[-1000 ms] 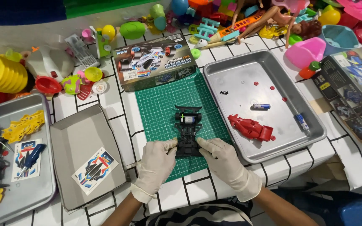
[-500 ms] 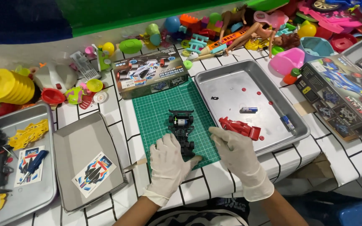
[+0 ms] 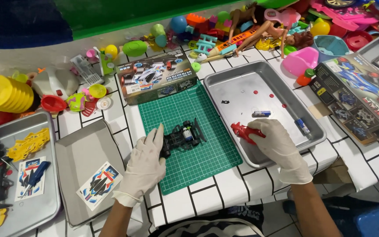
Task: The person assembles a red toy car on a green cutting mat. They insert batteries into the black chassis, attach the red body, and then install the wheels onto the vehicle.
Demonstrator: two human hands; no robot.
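The left hand (image 3: 144,164) lies flat on the green cutting mat (image 3: 185,136), fingers (image 3: 159,134) loosely together, their tips touching the black toy car chassis (image 3: 183,136). The right hand (image 3: 277,147), in the metal tray (image 3: 242,87), seems to pinch the red car body (image 3: 242,131), which sticks out left of its fingers.

White tiled table (image 3: 110,109) bears green cutting mat (image 3: 202,153), metal trays (image 3: 237,87), boxes, toys.
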